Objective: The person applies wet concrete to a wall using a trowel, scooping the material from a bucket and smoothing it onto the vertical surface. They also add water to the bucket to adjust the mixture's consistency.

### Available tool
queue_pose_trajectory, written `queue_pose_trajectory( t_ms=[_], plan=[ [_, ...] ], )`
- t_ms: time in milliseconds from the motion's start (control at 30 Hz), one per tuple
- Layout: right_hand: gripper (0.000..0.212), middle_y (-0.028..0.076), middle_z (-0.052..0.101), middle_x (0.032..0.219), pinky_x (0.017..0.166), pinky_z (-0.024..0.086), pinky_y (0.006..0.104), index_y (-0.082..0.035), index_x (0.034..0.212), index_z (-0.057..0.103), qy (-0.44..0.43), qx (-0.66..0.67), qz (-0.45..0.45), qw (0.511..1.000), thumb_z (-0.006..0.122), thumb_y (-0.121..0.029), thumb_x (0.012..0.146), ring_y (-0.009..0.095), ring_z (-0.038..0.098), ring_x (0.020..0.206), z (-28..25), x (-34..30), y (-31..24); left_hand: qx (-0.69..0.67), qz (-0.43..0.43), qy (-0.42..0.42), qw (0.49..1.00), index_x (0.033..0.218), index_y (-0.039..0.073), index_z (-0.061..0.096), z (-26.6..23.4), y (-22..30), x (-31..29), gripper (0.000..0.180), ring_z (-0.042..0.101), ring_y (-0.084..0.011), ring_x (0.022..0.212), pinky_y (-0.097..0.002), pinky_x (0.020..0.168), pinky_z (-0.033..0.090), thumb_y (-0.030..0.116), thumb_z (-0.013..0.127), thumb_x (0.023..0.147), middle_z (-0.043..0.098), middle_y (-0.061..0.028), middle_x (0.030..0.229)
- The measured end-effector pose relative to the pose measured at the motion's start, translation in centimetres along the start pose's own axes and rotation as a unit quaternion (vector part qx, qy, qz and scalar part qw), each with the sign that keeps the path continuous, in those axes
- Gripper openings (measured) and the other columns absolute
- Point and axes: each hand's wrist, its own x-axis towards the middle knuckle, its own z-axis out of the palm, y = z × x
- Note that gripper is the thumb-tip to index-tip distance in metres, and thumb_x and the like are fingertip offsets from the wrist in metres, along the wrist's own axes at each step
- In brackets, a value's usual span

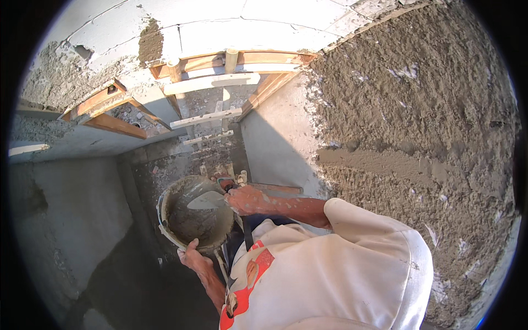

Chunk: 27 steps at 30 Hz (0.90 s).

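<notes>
We have our right hand point(242, 199) wrapped tight around the handle of a flat, tapered, pale-grey metal trowel point(203, 201). From that fist the blade lies to the left, its long axis running roughly crosswise, over the right part of the mouth of a round, mortar-caked bucket point(225, 224). We cannot tell whether the blade touches the wet grey mortar point(190, 223) inside. Our right hand is the nearer one to the trowel, at the bucket's right side. Our left hand point(195, 258) clasps the near rim, thumb over the edge, its other fingers partly hidden. Farther out, a rough, grey-brown mortar-covered wall point(407, 99) stands well to our right, past the forearm, and brown wooden frames point(269, 94) lie beyond the bucket.
</notes>
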Motion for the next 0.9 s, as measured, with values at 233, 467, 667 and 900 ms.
queue_pose_trajectory(
  t_ms=[233, 467, 667, 900],
  plan=[
    [0.019, 0.016, 0.070, 0.086, 0.053, 0.055, 0.0489, -0.005, 0.094, 0.070, 0.163, -0.039, 0.031, 0.985, 0.069, -0.019, 0.082, 0.030, 0.075, 0.073, 1.6, -2.0, -0.9, 0.098, 0.062, -0.062, 0.991, 0.120, -0.008, 0.063, 0.1, 2.1, -1.6, 0.050, 0.065, -0.0264, 0.097, -0.0389, 0.092, 0.051, -0.013, 0.066, 0.070, 0.067, -0.0117, 0.115],
    [0.008, 0.011, 0.072, 0.089, 0.070, 0.058, 0.0433, -0.014, 0.083, 0.072, 0.207, -0.193, -0.006, 0.959, 0.069, -0.021, 0.085, 0.028, 0.074, 0.087, 1.0, -4.1, -3.1, 0.187, 0.149, -0.078, 0.968, 0.104, -0.005, 0.061, -1.7, 4.4, -1.1, 0.038, 0.055, -0.0193, 0.085, -0.0345, 0.082, 0.046, -0.011, 0.064, 0.067, 0.057, -0.0026, 0.093],
    [0.010, 0.013, 0.067, 0.083, 0.068, 0.056, 0.0415, -0.011, 0.089, 0.066, 0.110, 0.087, 0.014, 0.990, 0.071, -0.019, 0.085, 0.032, 0.070, 0.076, 7.9, -2.7, -1.0, 0.221, 0.215, -0.089, 0.947, 0.088, 0.000, 0.060, -1.7, 7.1, -3.6, 0.027, 0.052, -0.0152, 0.076, -0.0324, 0.068, 0.045, -0.010, 0.070, 0.065, 0.059, -0.0007, 0.085],
    [0.018, 0.020, 0.066, 0.078, 0.073, 0.055, 0.0509, -0.006, 0.088, 0.066, 0.005, 0.030, -0.089, 0.996, 0.073, -0.022, 0.083, 0.044, 0.069, 0.078, 6.6, -2.3, -5.0, 0.082, 0.271, -0.130, 0.950, 0.085, 0.002, 0.058, -4.0, 8.3, -3.6, 0.028, 0.049, -0.0113, 0.071, -0.0287, 0.065, 0.043, -0.013, 0.068, 0.063, 0.058, 0.0003, 0.082]
  ],
)
